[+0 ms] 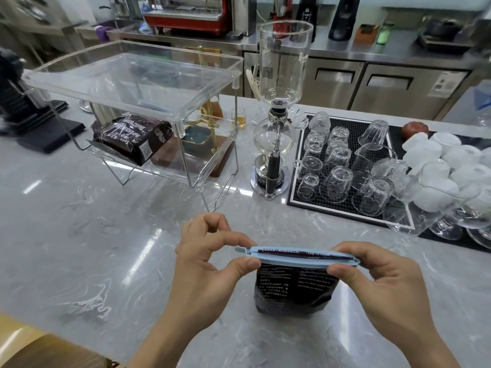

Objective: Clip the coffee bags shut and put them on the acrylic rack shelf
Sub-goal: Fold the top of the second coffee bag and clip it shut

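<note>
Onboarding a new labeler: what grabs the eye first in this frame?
Front and centre, the left hand and right hand pinch a blue clip across the top of a dark coffee bag standing on the marble counter. Behind on the left, a clear acrylic rack has another bag lying on its lower shelf. Right of it stand a glass siphon brewer and a black mat of upturned glasses.
</note>
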A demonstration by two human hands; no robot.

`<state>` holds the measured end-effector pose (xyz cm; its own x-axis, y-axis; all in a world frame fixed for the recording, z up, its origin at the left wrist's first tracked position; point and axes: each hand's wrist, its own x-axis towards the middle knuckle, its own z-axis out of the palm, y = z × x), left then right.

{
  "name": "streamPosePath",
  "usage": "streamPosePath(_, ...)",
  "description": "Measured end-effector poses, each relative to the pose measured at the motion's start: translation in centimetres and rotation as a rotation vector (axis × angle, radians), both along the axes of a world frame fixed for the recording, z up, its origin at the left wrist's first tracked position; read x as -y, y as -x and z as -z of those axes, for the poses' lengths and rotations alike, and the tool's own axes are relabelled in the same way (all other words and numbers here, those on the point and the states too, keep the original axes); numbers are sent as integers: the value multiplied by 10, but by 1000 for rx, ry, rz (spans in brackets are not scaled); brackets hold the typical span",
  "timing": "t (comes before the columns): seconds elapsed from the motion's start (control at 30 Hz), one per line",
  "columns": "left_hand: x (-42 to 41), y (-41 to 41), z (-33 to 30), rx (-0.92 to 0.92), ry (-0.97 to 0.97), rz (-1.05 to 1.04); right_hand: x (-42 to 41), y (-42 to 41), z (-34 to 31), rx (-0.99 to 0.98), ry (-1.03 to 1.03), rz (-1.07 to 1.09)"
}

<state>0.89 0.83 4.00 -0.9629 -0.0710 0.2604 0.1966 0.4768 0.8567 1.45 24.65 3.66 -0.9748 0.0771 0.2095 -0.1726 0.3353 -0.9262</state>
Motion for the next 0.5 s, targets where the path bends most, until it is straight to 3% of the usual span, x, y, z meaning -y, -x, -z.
streamPosePath(0.5,3,1,5,85,-103,97,-2,-1,2,-26,-1,-29)
